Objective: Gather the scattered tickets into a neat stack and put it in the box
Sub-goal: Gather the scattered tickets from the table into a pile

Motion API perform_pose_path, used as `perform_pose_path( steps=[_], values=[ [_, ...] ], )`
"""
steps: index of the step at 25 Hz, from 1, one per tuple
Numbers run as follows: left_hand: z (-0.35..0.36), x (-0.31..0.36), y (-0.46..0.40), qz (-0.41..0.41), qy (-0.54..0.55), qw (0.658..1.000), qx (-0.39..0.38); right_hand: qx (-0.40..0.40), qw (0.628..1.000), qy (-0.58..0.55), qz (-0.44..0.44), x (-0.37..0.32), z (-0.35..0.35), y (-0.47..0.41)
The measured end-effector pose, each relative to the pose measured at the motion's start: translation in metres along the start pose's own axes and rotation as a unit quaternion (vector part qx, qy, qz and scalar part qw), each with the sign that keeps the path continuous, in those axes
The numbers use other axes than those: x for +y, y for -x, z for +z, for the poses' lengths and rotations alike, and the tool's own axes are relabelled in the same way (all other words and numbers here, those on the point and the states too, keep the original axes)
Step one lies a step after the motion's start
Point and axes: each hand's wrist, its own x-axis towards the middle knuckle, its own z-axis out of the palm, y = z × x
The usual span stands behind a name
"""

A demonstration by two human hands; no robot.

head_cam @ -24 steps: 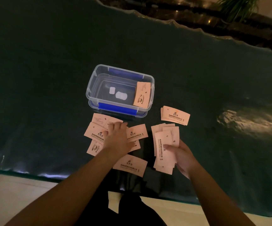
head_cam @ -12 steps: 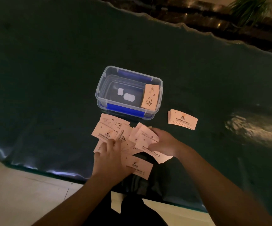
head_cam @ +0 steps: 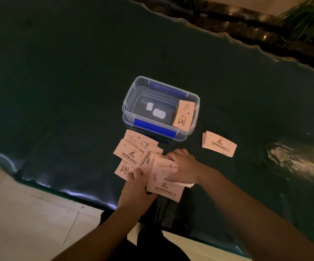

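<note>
Pink tickets (head_cam: 131,151) lie fanned and overlapping on the dark green tablecloth, just in front of a clear plastic box (head_cam: 131,93) with blue clips. One stack of tickets (head_cam: 183,115) leans inside the box at its right end. A second neat stack (head_cam: 219,144) lies on the cloth to the box's right. My right hand (head_cam: 183,165) presses a bunch of tickets (head_cam: 163,178) from the right. My left hand (head_cam: 136,191) pushes against that bunch from the lower left, fingers on the paper.
The cloth's near edge (head_cam: 62,191) runs diagonally in front of me, with pale floor tiles (head_cam: 29,219) beyond it on the left. A glossy wet-looking patch (head_cam: 295,161) shines at the far right. A dark ledge and plant leaves (head_cam: 303,17) sit behind the table.
My right hand carried its tickets leftward into the scattered pile. My left hand slid down and toward me. The loose tickets are now bunched closer between both hands.
</note>
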Motion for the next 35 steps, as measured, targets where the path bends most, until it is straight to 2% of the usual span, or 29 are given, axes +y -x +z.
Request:
perform_pose_path(
  steps=[5, 8, 11, 12, 15, 16, 20, 22, 23, 25, 27, 30, 33, 35],
  values=[
    [0.004, 0.002, 0.01, -0.061, 0.123, 0.99, 0.021, -0.007, 0.999, -0.049, 0.012, -0.001, 0.014, 0.006],
    [0.006, 0.005, 0.014, -0.097, 0.281, 0.954, 0.048, -0.016, 0.997, -0.074, 0.024, -0.003, 0.014, 0.005],
    [0.005, 0.009, 0.015, -0.128, 0.406, 0.904, 0.04, -0.035, 0.985, -0.169, 0.022, -0.005, 0.018, 0.008],
    [0.005, 0.008, 0.015, -0.133, 0.416, 0.899, 0.036, -0.039, 0.977, -0.21, 0.02, -0.006, 0.02, 0.009],
    [0.006, 0.004, 0.01, -0.13, 0.349, 0.928, 0.028, -0.011, 0.952, -0.307, 0.017, -0.002, 0.02, 0.014],
    [0.007, 0.003, 0.009, -0.137, 0.346, 0.928, 0.028, 0.002, 0.943, -0.333, 0.021, -0.002, 0.017, 0.017],
    [0.013, 0.004, 0.01, -0.189, 0.39, 0.901, 0.019, -0.002, 0.938, -0.347, 0.006, -0.006, 0.003, 0.025],
    [0.016, 0.005, 0.011, -0.208, 0.413, 0.886, 0.02, 0.034, 0.93, -0.366, -0.003, -0.007, -0.006, 0.027],
    [0.016, 0.006, 0.011, -0.214, 0.43, 0.877, 0.018, 0.037, 0.93, -0.367, -0.007, -0.008, -0.01, 0.027],
    [0.014, 0.01, 0.011, -0.213, 0.469, 0.857, 0.004, -0.016, 0.951, -0.307, -0.013, -0.014, -0.012, 0.027],
    [0.013, 0.013, 0.011, -0.197, 0.51, 0.837, -0.013, -0.063, 0.984, -0.167, -0.027, -0.019, -0.003, 0.022],
    [0.012, 0.012, 0.009, -0.184, 0.543, 0.819, -0.038, -0.041, 0.998, -0.019, -0.048, -0.027, 0.009, 0.019],
    [0.009, 0.009, 0.008, -0.185, 0.576, 0.794, -0.05, -0.018, 0.997, -0.023, -0.066, -0.028, 0.017, 0.026],
    [0.009, 0.01, 0.006, -0.176, 0.567, 0.803, -0.052, -0.009, 0.995, -0.074, -0.062, -0.025, 0.022, 0.034]
  ],
)
